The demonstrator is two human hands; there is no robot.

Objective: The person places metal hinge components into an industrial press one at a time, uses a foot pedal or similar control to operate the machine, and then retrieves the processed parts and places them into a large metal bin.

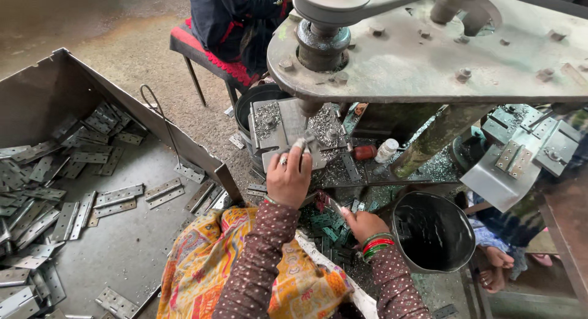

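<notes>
My left hand (pixel 289 178): raised to the grey steel work plate (pixel 288 132) under the drill spindle, fingers closed on a small flat metal hinge (pixel 304 141) that I press against the plate
My right hand (pixel 363 224): low and to the right, fingertips pinched on a thin metal piece (pixel 334 204) (too small to tell exactly what it is), just above the pile of greenish hinge pieces (pixel 327 227)
Hinge under the spindle: it lies on the plate, directly below the dark round spindle housing (pixel 321 46) of the worn green machine head (pixel 441 55)
Shavings: bright metal swarf (pixel 266 117) covers the plate on both sides of my left fingers
Black bucket (pixel 432 230): round, dark metal, just beside my right wrist, on its right
Big tray: a grey sheet-metal bin (pixel 122 245) on my left, holding many flat silver hinges (pixel 116 196) scattered loosely
My lap: yellow and orange patterned cloth (pixel 214 258) between the bin and my arms
Small bottles: a red one (pixel 365 151) and a white one (pixel 386 150) lie side by side near the machine column
Another person: dark clothing on a red-cushioned stool (pixel 211 55) across the machine, well apart from my hands
</notes>
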